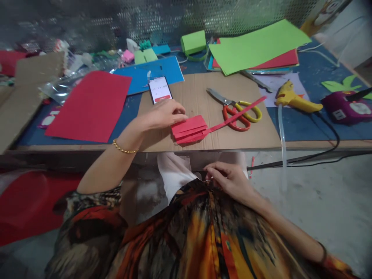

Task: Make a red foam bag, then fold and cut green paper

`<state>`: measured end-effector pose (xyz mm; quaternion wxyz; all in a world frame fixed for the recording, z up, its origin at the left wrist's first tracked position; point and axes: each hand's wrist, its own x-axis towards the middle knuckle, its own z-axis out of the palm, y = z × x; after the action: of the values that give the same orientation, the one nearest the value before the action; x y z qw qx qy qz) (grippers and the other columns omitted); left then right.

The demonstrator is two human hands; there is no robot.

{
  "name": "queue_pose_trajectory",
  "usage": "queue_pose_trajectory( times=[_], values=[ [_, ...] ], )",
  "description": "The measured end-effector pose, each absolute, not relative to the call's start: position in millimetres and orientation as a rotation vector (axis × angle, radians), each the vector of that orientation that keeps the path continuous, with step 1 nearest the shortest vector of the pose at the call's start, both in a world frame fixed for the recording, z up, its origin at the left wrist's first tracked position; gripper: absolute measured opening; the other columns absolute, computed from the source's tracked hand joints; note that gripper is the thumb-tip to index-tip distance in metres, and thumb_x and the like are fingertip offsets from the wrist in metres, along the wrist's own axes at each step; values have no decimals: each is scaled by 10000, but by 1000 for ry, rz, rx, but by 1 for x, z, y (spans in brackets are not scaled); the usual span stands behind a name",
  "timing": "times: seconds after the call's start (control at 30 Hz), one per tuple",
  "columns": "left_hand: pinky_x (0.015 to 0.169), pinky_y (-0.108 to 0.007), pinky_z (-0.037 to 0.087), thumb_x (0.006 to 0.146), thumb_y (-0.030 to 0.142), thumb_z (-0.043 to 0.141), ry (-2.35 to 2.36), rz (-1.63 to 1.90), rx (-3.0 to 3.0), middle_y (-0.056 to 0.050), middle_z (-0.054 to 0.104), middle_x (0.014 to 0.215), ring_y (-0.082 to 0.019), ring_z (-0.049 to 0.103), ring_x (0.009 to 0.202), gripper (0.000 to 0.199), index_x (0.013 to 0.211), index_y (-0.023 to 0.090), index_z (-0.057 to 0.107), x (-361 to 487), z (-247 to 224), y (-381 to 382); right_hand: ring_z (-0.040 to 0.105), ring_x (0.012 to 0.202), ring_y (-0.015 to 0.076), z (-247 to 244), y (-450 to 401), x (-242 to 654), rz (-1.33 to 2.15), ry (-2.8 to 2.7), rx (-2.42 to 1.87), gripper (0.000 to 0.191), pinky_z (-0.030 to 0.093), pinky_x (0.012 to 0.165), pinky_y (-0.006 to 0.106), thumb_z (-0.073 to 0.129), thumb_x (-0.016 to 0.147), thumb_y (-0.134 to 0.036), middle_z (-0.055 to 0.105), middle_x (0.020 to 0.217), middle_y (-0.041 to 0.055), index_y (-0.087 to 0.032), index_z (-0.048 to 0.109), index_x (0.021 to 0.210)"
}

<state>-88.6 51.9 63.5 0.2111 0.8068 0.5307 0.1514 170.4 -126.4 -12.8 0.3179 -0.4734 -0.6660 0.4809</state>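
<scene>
My left hand (165, 113), with a gold bead bracelet on its wrist, lies over the lower end of a phone (160, 87) that shows a timer. Its fingers are loosely bent and apart, and the thumb reaches the left edge of a folded red paper piece (190, 130). From that piece a narrow red strip (223, 123) runs right, across the handles of the scissors (232, 108). Below the table edge, my right hand (229, 178) rests at my lap near the shirt hem. Its fingers are loosely curled, thumb apart, with nothing visible in them.
A cardboard sheet (200, 89) lies under the work. A red sheet (93, 104) and a blue board (171, 69) are left and behind. Green sheets (261, 46) are stacked at the back right. A yellow glue gun (296, 100) with a cable lies by a purple box (345, 108).
</scene>
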Motion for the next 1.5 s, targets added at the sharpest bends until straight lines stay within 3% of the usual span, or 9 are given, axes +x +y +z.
queue_pose_trajectory(
  times=[0.1, 0.2, 0.47, 0.6, 0.8, 0.9, 1.13, 1.4, 1.5],
  values=[
    [739, -338, 443, 860, 444, 777, 1465, 167, 2257, -63, 768, 911, -234, 678, 821, 365, 1128, 199, 816, -78, 64, 43, 640, 580, 142, -28, -119, 155, 1558, -1288, -1253, 555, 517, 551, 283, 721, 913, -740, 793, 790, 66, -187, 778, 911],
    [745, -334, 436, 857, 429, 800, 1524, 146, 2240, -64, 761, 974, -236, 673, 863, 456, 1251, 200, 767, -73, 65, 22, 716, 734, 168, -31, -109, 145, 1607, -1119, -1198, 631, 594, 687, 308, 812, 797, -807, 823, 897, 85, -196, 804, 954],
    [706, -358, 442, 788, 364, 852, 1661, 311, 2000, -51, 728, 866, -228, 632, 778, 248, 882, 193, 700, -70, 64, -26, 771, 841, 205, -36, -101, 133, 1667, -1075, -1026, 680, 656, 826, 369, 785, 801, -852, 839, 1002, 107, -203, 794, 1003],
    [731, -367, 525, 796, 411, 825, 1562, 605, 1800, -78, 791, 933, -256, 697, 834, 306, 972, 171, 759, -72, 55, -54, 770, 818, 210, -33, -102, 131, 1668, -1091, -1004, 665, 660, 838, 371, 741, 834, -866, 804, 874, 72, -206, 759, 923],
    [823, -343, 623, 762, 467, 897, 1419, 1376, 1149, -65, 819, 1023, -215, 751, 888, 431, 1054, 190, 743, -40, 14, -104, 779, 923, 211, -14, -112, 147, 1559, -1216, -961, 630, 651, 898, 360, 626, 949, -837, 798, 978, 59, -229, 766, 1030],
    [846, -336, 624, 776, 478, 915, 1404, 1551, 899, -39, 809, 998, -198, 758, 872, 390, 1010, 228, 729, -10, 0, -119, 778, 1064, 232, -11, -116, 152, 1562, -1227, -933, 614, 646, 979, 389, 779, 877, -771, 802, 1167, 65, -266, 721, 1221],
    [873, -344, 628, 722, 457, 965, 1330, 1564, 728, -36, 812, 1030, -208, 774, 916, 420, 1001, 240, 736, 13, -3, -128, 757, 954, 212, -17, -113, 155, 1567, -1080, -976, 657, 661, 871, 359, 949, 741, -636, 780, 1033, 42, -270, 630, 1184],
    [777, -325, 604, 713, 523, 939, 1242, 1276, 836, -34, 779, 816, -197, 729, 779, 358, 824, 226, 772, -30, 20, -118, 643, 700, 145, -17, -110, 181, 1536, -1363, -981, 517, 544, 609, 286, 863, 853, -455, 692, 836, -13, -209, 673, 1266],
    [710, -295, 572, 718, 543, 933, 1298, 1256, 863, -19, 741, 718, -156, 673, 684, 380, 727, 207, 756, -30, 23, -118, 651, 721, 149, -20, -112, 183, 1447, -1454, -986, 441, 540, 640, 290, 826, 885, -420, 703, 832, -7, -205, 687, 1244]
  ],
)
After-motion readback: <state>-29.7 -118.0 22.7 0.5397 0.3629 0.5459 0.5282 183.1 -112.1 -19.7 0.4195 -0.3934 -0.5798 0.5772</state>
